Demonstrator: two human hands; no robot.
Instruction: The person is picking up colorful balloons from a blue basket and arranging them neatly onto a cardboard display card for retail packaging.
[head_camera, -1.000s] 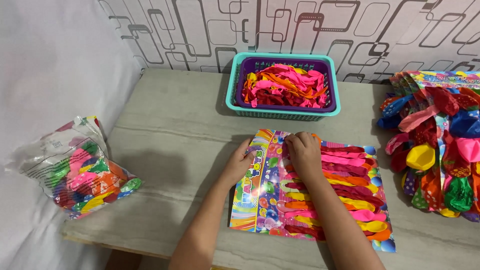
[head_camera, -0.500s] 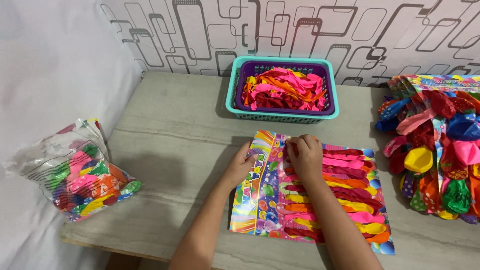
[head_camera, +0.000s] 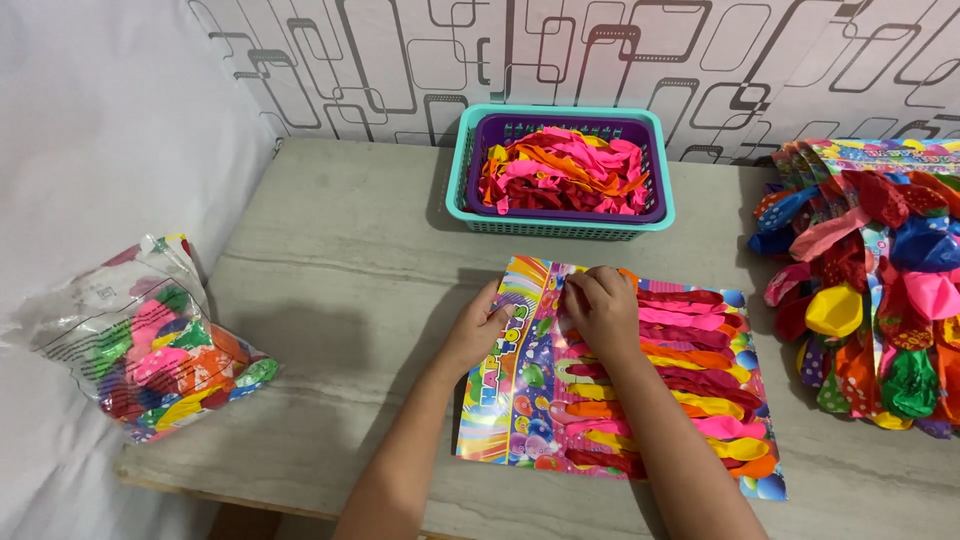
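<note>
A colourful printed card (head_camera: 520, 410) lies flat on the grey table, with long balloons (head_camera: 700, 385) in red, pink, orange and yellow fixed in rows across it. My left hand (head_camera: 480, 328) presses on the card's left edge near its top. My right hand (head_camera: 603, 305) rests on the top of the card, its fingers curled over the ends of the upper balloons. Whether the fingers pinch a balloon is hidden.
A teal basket (head_camera: 560, 225) with a purple liner holds loose long balloons at the back. A stack of cards with round balloons (head_camera: 870, 300) lies at the right. A clear bag of mixed balloons (head_camera: 160, 345) sits at the left table edge. A patterned wall stands behind.
Both hands stay at the top of the card with only slight finger movement. The card and the other things have not moved.
</note>
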